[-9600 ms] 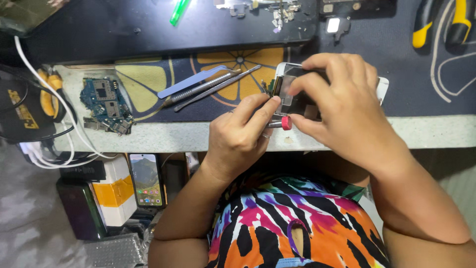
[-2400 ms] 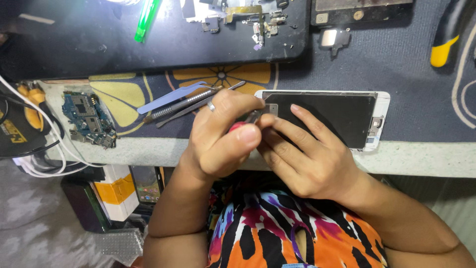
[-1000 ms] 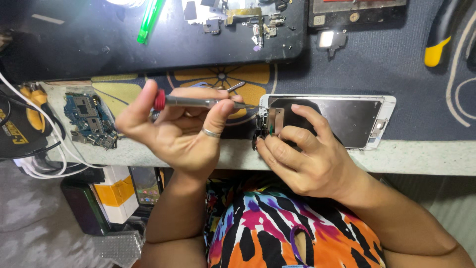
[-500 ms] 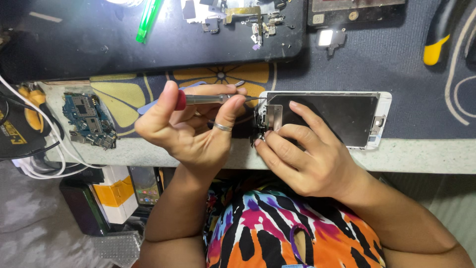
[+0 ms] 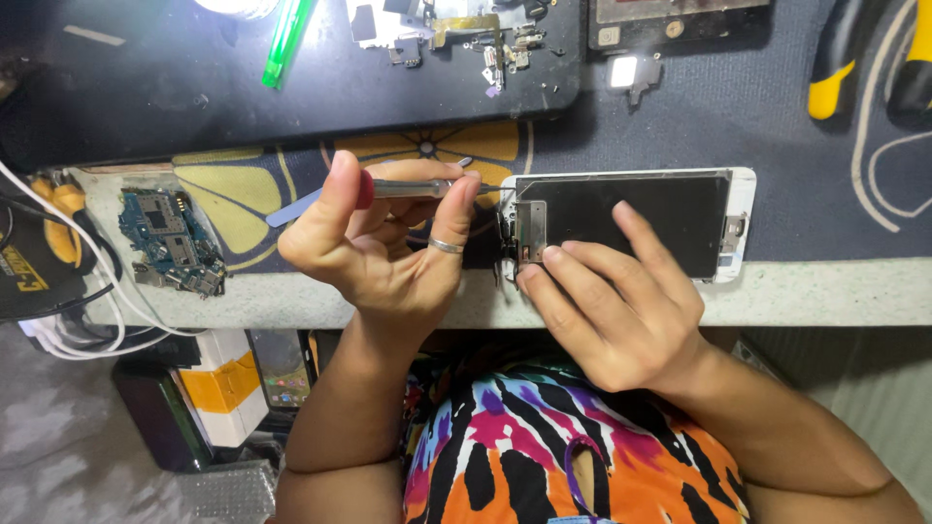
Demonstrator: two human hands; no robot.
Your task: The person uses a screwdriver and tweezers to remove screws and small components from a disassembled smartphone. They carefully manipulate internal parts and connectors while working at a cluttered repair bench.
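Both hands worked at the near edge of the bench. Right hand (image 5: 626, 301) lay mostly open and flat, its fingers (image 5: 582, 281) spread over the dark back of a white-framed phone screen assembly (image 5: 680, 218), pressing it down on the blue mat (image 5: 738, 116); the assembly sat just inside the pale bench edge (image 5: 825, 296). Left hand (image 5: 383, 243) was curled, thumb and fingertips pinched around a slim precision screwdriver (image 5: 413, 187) with a red cap, held level, its tip at the assembly's left end beside a small metal bracket (image 5: 531, 231). A ring (image 5: 446, 246) showed on one left finger. Further left on the mat rested a blue circuit board (image 5: 170, 238), and behind the hand a thin blue pry tool (image 5: 291, 209).
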